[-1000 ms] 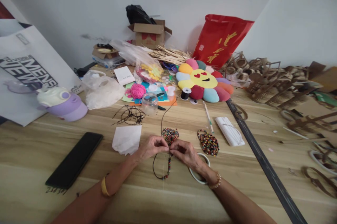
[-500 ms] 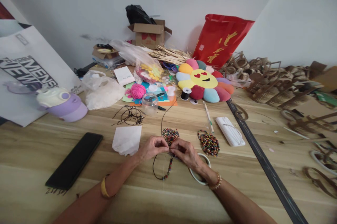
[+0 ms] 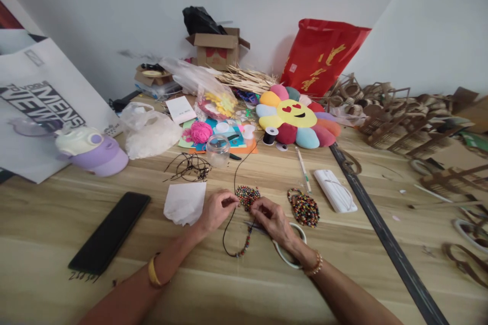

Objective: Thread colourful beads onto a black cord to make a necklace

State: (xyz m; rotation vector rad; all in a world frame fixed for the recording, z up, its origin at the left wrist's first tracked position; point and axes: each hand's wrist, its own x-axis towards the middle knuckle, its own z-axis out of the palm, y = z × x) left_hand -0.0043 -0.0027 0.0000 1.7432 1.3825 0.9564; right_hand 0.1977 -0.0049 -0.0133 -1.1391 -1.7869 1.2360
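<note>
My left hand [image 3: 218, 211] is closed in a pinch on a thin black cord [image 3: 224, 236]. The cord hangs in a loop toward my right hand, with a short row of coloured beads [image 3: 243, 250] threaded along its lower part. My right hand [image 3: 272, 219] is also pinched, its fingertips at the edge of a pile of loose beads [image 3: 247, 195]. The cord runs up to these fingers; whether they also hold a bead is hidden. White-handled scissors [image 3: 282, 256] lie partly under my right hand. A black thread spool [image 3: 270, 136] stands farther back, its cord trailing toward my left hand.
Bead strands [image 3: 304, 208] lie right of my hands, near a white power bank [image 3: 335, 191]. White paper [image 3: 185, 204], black cord scraps [image 3: 188, 166] and a black phone [image 3: 110, 233] are leftward. A clear jar [image 3: 218, 152] and flower cushion [image 3: 297, 116] stand behind.
My hands, fingertips together before, have moved apart: the left slightly left and up, the right slightly right. The scissor blades now show between them.
</note>
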